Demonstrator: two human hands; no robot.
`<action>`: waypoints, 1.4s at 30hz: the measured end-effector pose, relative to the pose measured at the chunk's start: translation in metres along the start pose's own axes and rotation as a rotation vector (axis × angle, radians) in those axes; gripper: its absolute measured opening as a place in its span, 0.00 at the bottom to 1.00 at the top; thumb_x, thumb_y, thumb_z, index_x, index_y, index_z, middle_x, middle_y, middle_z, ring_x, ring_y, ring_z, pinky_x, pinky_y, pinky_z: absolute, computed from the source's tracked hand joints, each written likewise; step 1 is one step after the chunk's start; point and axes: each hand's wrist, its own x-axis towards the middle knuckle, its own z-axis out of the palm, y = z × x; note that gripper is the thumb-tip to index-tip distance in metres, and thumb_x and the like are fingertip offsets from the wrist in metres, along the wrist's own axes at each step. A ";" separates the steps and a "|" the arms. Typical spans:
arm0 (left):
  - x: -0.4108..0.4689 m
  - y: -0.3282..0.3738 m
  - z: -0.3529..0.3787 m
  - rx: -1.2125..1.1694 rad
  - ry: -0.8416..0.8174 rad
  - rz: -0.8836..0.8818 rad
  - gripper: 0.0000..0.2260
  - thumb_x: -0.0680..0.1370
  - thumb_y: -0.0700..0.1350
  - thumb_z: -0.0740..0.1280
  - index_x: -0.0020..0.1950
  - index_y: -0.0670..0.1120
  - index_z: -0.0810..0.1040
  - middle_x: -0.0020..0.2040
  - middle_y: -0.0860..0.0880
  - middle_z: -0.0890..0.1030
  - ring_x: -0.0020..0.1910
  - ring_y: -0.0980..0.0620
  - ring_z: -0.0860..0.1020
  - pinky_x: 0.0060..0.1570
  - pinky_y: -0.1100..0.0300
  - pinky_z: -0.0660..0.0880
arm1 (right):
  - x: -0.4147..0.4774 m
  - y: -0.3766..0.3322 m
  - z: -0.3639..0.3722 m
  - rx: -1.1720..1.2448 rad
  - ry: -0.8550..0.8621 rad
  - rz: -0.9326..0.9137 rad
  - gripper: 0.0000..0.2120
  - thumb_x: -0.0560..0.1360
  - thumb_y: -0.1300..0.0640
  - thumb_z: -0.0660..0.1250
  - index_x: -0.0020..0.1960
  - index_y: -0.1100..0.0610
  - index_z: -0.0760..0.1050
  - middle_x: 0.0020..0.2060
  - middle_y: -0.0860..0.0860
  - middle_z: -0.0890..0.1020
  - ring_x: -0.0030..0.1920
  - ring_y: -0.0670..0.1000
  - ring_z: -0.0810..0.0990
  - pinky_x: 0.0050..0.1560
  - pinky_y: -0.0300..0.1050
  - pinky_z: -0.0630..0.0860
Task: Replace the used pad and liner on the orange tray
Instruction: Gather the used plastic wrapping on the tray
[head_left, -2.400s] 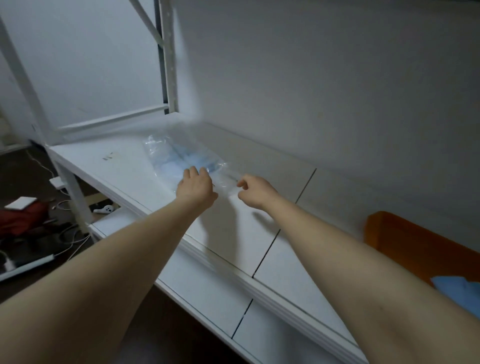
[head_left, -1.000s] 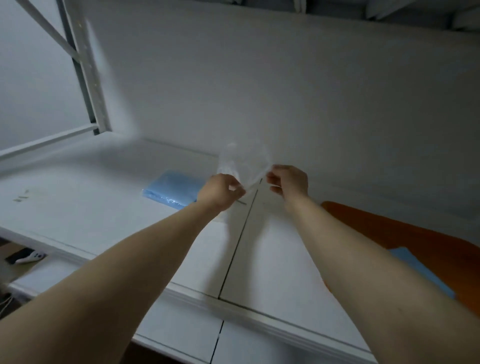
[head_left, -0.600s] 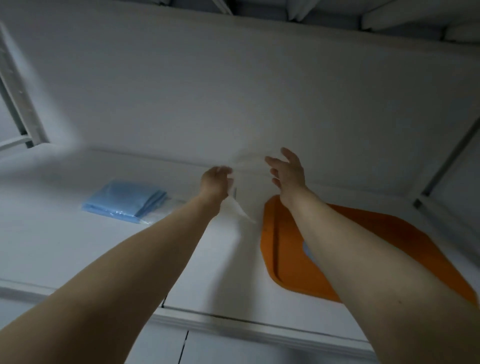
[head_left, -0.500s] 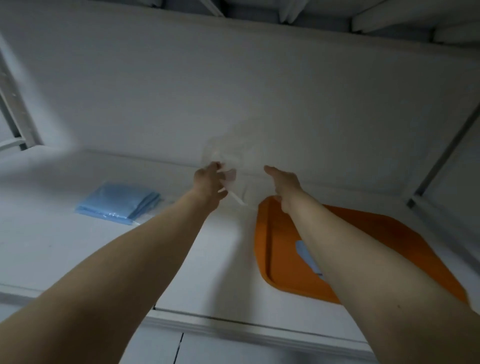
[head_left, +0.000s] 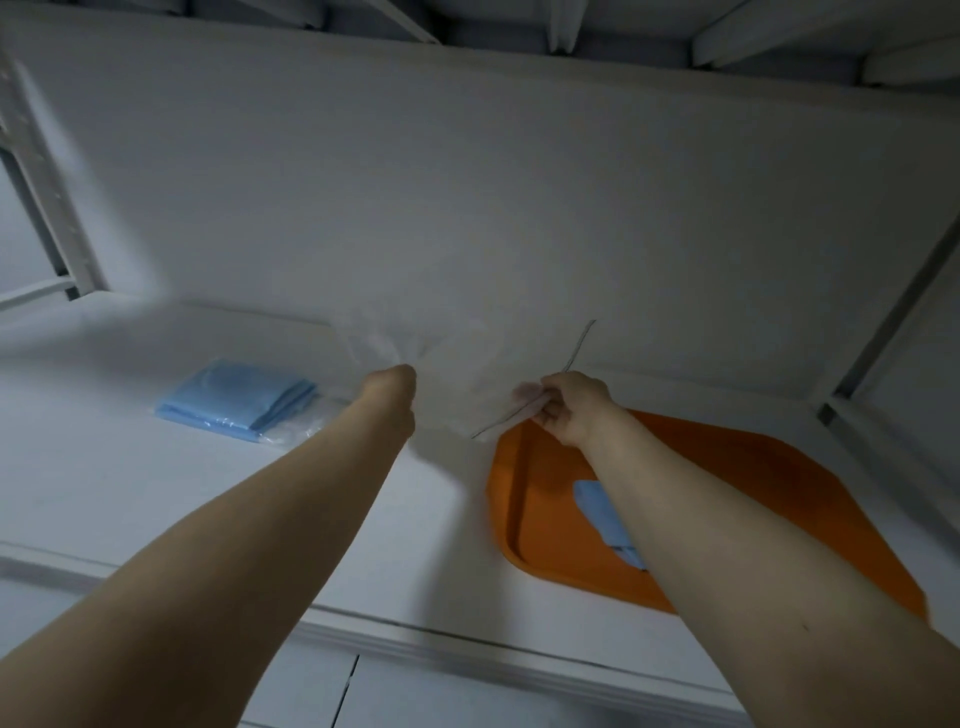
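The white shelf (head_left: 156, 493) carries an orange tray (head_left: 545, 519) at the right, and in the tray lies a blue pad (head_left: 597, 506), partly hidden by the right forearm. A clear liner (head_left: 457, 374) is held up in the air between the two hands, above the shelf and just beyond the tray's far left corner; it is thin and hard to make out against the white back wall. At the left, a pack of folded blue pads (head_left: 234, 397) lies flat on the shelf in clear wrap, well apart from the tray. The right hand (head_left: 566, 405) pinches the liner's edge with curled fingers. The left hand (head_left: 389, 387) hides its fingers, but the film gathers into creases there, so it seems to grip the liner too.
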 end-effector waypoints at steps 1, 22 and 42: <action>-0.001 -0.001 0.002 0.159 0.089 0.086 0.21 0.80 0.44 0.60 0.72 0.40 0.62 0.67 0.42 0.69 0.66 0.43 0.71 0.67 0.55 0.66 | 0.001 0.001 -0.004 -0.018 0.000 0.012 0.02 0.76 0.68 0.62 0.45 0.63 0.71 0.33 0.58 0.78 0.31 0.54 0.78 0.25 0.43 0.76; -0.073 -0.048 0.084 0.725 -0.508 0.597 0.08 0.65 0.48 0.70 0.34 0.44 0.77 0.33 0.49 0.70 0.34 0.55 0.68 0.31 0.68 0.64 | -0.012 0.009 -0.061 -0.077 -0.058 0.012 0.05 0.73 0.68 0.69 0.39 0.63 0.75 0.26 0.54 0.81 0.23 0.47 0.79 0.23 0.39 0.78; -0.071 -0.043 0.092 0.802 -0.312 0.589 0.03 0.75 0.39 0.66 0.48 0.42 0.77 0.45 0.44 0.78 0.46 0.43 0.77 0.44 0.57 0.72 | -0.022 0.004 -0.096 -0.493 -0.024 -0.141 0.07 0.74 0.68 0.68 0.52 0.67 0.76 0.33 0.57 0.79 0.20 0.44 0.77 0.22 0.34 0.74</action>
